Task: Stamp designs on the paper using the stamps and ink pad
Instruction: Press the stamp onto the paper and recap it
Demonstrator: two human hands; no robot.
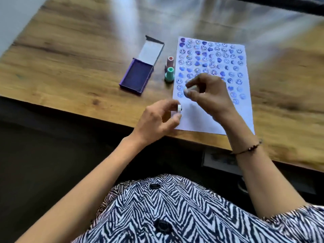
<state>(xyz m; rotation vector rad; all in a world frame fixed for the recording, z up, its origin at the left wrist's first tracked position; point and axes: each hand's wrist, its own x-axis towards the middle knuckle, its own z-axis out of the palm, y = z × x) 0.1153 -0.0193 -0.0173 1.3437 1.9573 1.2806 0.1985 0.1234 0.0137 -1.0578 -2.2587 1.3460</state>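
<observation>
On the desk (70, 64), the paper (212, 81) lies covered with blue stamped faces. The right hand (208, 92) pinches a pale stamp (190, 89) above it. At its 7 o'clock, the left hand (157, 118) grips a small white cap (179, 108). The open ink pad (136, 76) and two stamps (169, 74) sit at the paper's 9 o'clock.

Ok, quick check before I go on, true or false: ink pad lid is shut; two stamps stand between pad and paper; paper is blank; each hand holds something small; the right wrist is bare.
1. The ink pad lid is shut. False: it stands open.
2. The pink stamp and green stamp stand between pad and paper. True.
3. The paper is blank. False: blue faces and hearts cover most of it, only the near strip is bare.
4. The left hand and right hand each pinch a small pale piece. True.
5. The right wrist is bare. False: it wears a bracelet.
</observation>
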